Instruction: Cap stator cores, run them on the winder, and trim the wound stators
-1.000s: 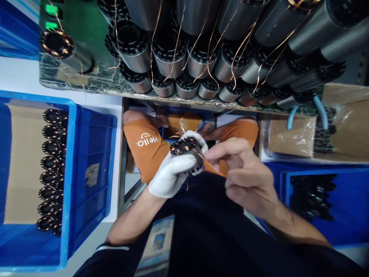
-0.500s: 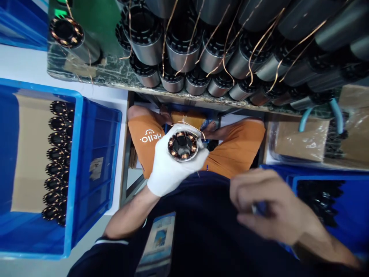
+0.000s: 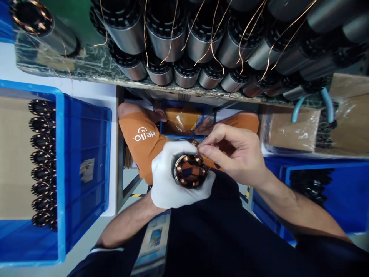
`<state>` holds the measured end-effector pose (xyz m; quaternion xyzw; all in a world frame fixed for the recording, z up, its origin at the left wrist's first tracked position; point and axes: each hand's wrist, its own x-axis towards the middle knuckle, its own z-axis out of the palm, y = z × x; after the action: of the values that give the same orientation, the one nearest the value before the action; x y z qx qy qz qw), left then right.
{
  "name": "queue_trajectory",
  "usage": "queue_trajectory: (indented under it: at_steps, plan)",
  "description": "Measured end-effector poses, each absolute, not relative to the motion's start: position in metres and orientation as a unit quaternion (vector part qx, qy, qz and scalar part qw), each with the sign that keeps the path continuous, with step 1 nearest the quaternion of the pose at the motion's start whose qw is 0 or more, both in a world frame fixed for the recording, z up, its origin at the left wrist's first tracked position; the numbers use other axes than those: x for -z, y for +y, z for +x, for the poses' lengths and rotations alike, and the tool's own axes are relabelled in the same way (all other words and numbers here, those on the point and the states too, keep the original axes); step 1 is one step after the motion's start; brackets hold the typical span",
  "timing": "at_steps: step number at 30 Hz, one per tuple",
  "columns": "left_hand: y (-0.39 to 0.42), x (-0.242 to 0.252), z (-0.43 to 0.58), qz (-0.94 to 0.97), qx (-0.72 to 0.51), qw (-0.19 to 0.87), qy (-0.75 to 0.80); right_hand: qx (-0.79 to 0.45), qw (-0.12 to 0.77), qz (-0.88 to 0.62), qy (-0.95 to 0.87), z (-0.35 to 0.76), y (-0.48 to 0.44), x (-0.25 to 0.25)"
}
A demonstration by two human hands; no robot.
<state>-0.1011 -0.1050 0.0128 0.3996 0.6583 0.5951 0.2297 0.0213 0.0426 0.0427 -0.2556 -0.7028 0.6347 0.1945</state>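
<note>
My left hand (image 3: 168, 181), in a white glove, is wrapped round a motor stator (image 3: 190, 170) with copper windings, its open end turned up toward me. My bare right hand (image 3: 236, 154) is pinched at the stator's upper right rim, thumb and forefinger pressed together on a thin copper wire there. Both hands are over my lap, above my orange shorts (image 3: 144, 142).
A bench (image 3: 86, 75) in front carries stacked steel stators (image 3: 170, 42) with loose copper wire ends. A blue crate (image 3: 83, 154) on the left holds a row of black stators (image 3: 43, 161). Another blue crate (image 3: 346, 192) with dark parts stands right, cardboard boxes (image 3: 291, 130) above it.
My right hand came up from my lap to the stator rim and pinched a wire. My left hand lowered the stator slightly and kept its grip.
</note>
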Motion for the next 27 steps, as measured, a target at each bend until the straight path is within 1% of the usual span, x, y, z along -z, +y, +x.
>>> queue_trajectory:
  at_steps: [1, 3, 5, 7, 8, 9, 11, 13, 15, 17, 19, 21, 22, 24, 26, 27]
  plan:
    - [-0.105, -0.012, -0.101, 0.41, -0.608, 0.212, 0.646, -0.628, 0.189, -0.246, -0.714, 0.023, 0.045, -0.043]
    - [-0.106, -0.011, -0.104, 0.418, -0.633, 0.211, 0.616, -0.622, 0.183, -0.252, -0.719, 0.027, 0.054, -0.044]
    - [-0.108, -0.014, -0.113, 0.416, -0.643, 0.226, 0.602, -0.597, 0.227, -0.288, -0.713, 0.034, 0.064, -0.046]
    - [-0.109, -0.018, -0.124, 0.416, -0.616, 0.253, 0.619, -0.512, 0.31, -0.284, -0.749, 0.041, 0.071, -0.051]
    - [-0.109, -0.021, -0.128, 0.419, -0.595, 0.268, 0.631, -0.458, 0.333, -0.26, -0.782, 0.044, 0.072, -0.055]
    - [-0.108, -0.024, -0.132, 0.422, -0.574, 0.285, 0.642, -0.404, 0.332, -0.23, -0.821, 0.046, 0.071, -0.059]
    - [-0.106, -0.029, -0.136, 0.437, -0.546, 0.305, 0.646, -0.331, 0.27, -0.169, -0.889, 0.049, 0.066, -0.067]
    - [-0.104, -0.032, -0.137, 0.467, -0.524, 0.284, 0.653, -0.289, 0.216, -0.101, -0.927, 0.051, 0.063, -0.07]
    - [-0.103, -0.033, -0.138, 0.508, -0.477, 0.229, 0.679, -0.238, 0.193, -0.031, -0.951, 0.055, 0.066, -0.066]
    - [-0.104, -0.03, -0.14, 0.562, -0.398, 0.161, 0.707, -0.214, 0.16, -0.036, -0.963, 0.059, 0.071, -0.06]
    - [-0.106, -0.024, -0.142, 0.617, -0.321, 0.105, 0.711, -0.25, 0.108, -0.107, -0.956, 0.06, 0.07, -0.055]
    - [-0.107, -0.019, -0.142, 0.658, -0.268, 0.071, 0.7, -0.316, 0.072, -0.134, -0.936, 0.055, 0.062, -0.053]
    - [-0.107, -0.016, -0.141, 0.67, -0.257, 0.058, 0.694, -0.346, 0.05, -0.127, -0.928, 0.052, 0.057, -0.052]
    - [-0.107, -0.014, -0.138, 0.685, -0.251, 0.042, 0.683, -0.386, -0.025, -0.108, -0.916, 0.044, 0.049, -0.051]
    - [-0.108, -0.016, -0.135, 0.689, -0.261, 0.053, 0.674, -0.411, -0.105, -0.105, -0.9, 0.039, 0.045, -0.05]
    - [-0.109, -0.019, -0.134, 0.687, -0.272, 0.067, 0.671, -0.423, -0.128, -0.107, -0.891, 0.039, 0.046, -0.051]
